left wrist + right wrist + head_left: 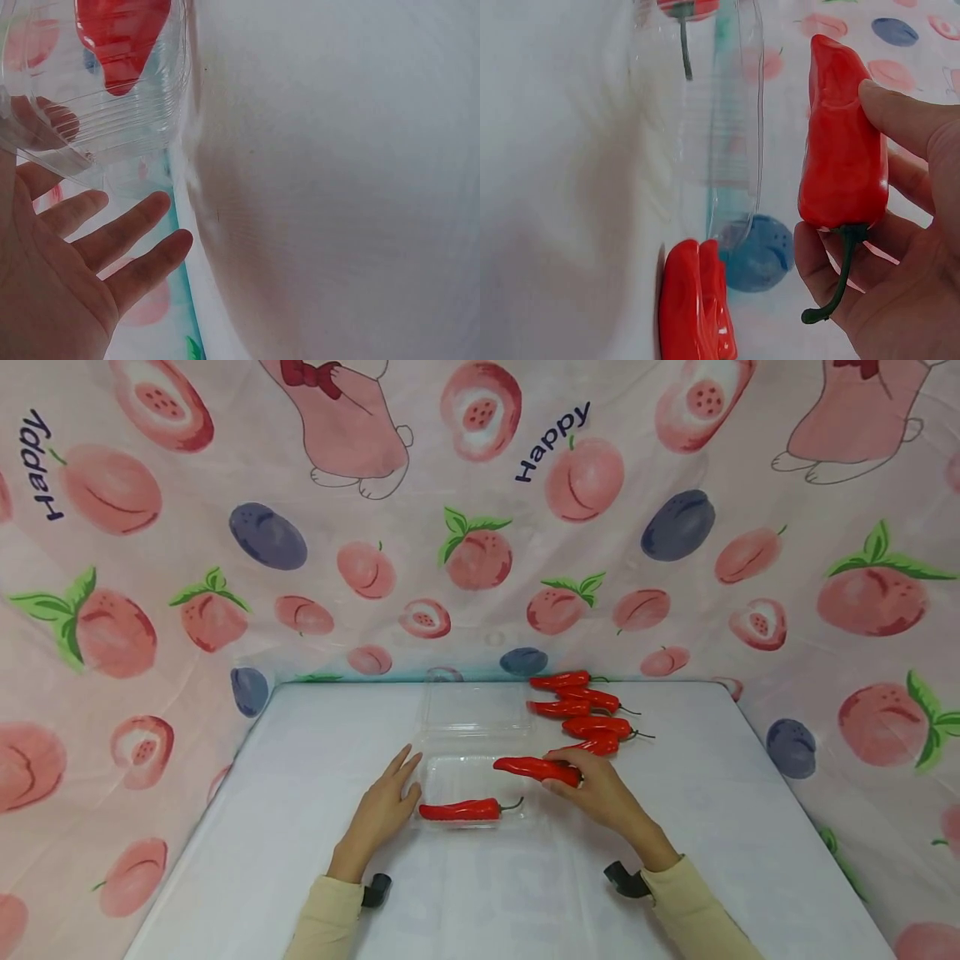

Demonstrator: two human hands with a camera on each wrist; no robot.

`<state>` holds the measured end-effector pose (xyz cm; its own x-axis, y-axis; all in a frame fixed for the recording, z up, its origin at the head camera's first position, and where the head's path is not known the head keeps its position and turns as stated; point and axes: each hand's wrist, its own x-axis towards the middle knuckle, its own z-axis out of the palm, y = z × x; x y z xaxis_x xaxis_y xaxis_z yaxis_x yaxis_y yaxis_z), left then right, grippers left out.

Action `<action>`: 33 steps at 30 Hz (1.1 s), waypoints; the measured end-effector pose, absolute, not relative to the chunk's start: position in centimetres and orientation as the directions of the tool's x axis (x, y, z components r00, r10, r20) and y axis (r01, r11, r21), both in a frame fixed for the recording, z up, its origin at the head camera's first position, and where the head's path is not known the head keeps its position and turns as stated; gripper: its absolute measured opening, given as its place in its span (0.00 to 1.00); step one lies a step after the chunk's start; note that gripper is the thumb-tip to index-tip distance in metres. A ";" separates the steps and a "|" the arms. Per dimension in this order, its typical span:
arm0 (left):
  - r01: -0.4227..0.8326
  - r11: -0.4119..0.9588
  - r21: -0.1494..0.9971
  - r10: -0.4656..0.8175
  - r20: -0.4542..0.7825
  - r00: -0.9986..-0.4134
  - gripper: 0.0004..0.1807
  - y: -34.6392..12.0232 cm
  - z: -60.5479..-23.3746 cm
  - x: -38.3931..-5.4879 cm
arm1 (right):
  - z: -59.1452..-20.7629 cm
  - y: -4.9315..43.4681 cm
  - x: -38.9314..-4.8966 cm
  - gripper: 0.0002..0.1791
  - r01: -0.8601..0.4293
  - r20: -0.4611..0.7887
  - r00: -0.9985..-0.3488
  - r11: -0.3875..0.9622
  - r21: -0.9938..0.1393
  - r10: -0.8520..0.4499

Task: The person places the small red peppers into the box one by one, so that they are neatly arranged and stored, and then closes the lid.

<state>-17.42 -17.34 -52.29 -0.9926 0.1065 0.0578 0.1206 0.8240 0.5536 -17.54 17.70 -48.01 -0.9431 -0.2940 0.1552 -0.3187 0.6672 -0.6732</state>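
Note:
A red chili pepper (844,150) with a green stem is held between the thumb and fingers of my right hand (596,789), over the right part of a clear plastic box (450,772). Another red pepper (459,810) lies inside the box along its near side, stem to the right. My left hand (384,810) is at the box's left edge, its fingers spread and fairly straight, as the left wrist view also shows. Behind the box base, its clear lid (477,706) lies folded back.
Several red peppers (596,727) lie in a loose group at the back right of the white table (300,760), just beyond my right hand. A fruit-patterned cloth (480,593) rises behind the table's far edge. Each wrist carries a small black camera mount (626,880).

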 end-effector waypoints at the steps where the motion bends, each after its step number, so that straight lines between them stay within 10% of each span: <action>1: 0.120 0.824 0.553 0.105 0.059 -0.993 0.29 -17.3 -52.3 -17.4 | -48.0 17.5 -17.6 0.25 -0.323 0.158 -0.942 0.662 -0.677 -0.297; 33: 0.104 0.826 0.555 0.095 0.045 -0.994 0.30 -17.3 -52.5 -17.5 | -48.2 13.4 -17.7 0.25 -0.351 0.167 -0.922 0.567 -0.745 -0.351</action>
<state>-17.48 -17.32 -52.50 -0.9944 0.0951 0.0451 0.1041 0.8255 0.5547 -17.72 13.40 -48.19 -0.9216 -0.3505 0.1669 -0.3507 0.5669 -0.7454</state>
